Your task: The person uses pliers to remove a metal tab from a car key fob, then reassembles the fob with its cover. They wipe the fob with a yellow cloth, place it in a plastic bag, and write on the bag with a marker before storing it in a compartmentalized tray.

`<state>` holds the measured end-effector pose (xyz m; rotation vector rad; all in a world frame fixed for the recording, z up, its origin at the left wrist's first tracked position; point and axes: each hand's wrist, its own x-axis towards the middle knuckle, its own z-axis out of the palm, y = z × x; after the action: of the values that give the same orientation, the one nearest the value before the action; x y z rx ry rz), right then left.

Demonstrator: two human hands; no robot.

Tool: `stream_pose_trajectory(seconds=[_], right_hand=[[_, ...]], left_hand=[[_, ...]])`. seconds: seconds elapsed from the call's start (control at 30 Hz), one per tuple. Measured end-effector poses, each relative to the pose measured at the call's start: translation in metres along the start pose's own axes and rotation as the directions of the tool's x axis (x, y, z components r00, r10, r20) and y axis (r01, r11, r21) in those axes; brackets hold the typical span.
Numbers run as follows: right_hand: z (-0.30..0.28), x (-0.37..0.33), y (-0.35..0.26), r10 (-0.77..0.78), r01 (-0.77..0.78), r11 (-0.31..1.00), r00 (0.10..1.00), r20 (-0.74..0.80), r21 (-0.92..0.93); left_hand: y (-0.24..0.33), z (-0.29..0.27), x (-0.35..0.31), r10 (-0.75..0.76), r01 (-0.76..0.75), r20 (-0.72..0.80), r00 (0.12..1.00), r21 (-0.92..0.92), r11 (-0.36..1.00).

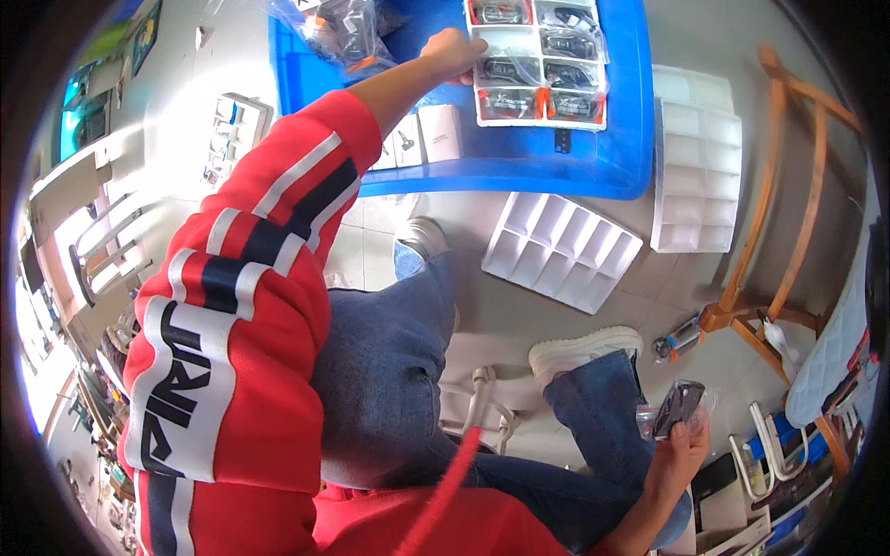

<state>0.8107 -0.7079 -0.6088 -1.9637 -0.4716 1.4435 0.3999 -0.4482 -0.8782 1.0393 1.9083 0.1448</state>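
Observation:
My left hand [453, 56], at the end of a red sleeve, reaches to the left edge of a white compartment tray [502, 42] in a blue bin. Its fingers are closed on that edge. Several black items in clear bags, some with orange parts, fill most tray compartments; one beside my fingers holds none. At the lower right, near my knee, my right hand [680, 454] pinches a small black rectangular device [680, 408] in clear plastic wrapping. Its exact kind does not show.
The blue bin [612, 171] also holds small white boxes [439, 132] and bagged parts [348, 37]. White compartment trays [563, 250] [697, 185] lie on the floor. A wooden chair [777, 185] stands at right, with a bagged item [680, 339] beside its base.

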Motion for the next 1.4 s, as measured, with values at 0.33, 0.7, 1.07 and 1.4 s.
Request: stream_pose_trajectory(seconds=[0.33,0.7,1.07,1.4], right_hand=[[0.009,-0.002,-0.006,0.012,-0.012,1.000,1.000,0.009,0.025],[0.019,-0.012,-0.020,0.046,-0.047,0.999,0.998,0.036,0.020],[0.010,-0.062,-0.011,-0.164,0.148,0.984,0.971,0.172,0.102],[0.010,-0.161,-0.064,-0.710,0.486,0.649,0.663,0.236,0.586]], left_hand=[[0.009,-0.005,-0.027,-0.004,0.093,0.206,0.979,-0.429,0.898],[0.003,-0.014,-0.040,0.179,-0.040,0.101,0.979,-0.759,0.650],[0.039,-0.099,-0.218,0.172,-0.191,-0.112,0.979,-0.803,0.565],[0.055,-0.152,-0.436,0.290,-0.326,-0.210,0.934,-0.835,0.443]])
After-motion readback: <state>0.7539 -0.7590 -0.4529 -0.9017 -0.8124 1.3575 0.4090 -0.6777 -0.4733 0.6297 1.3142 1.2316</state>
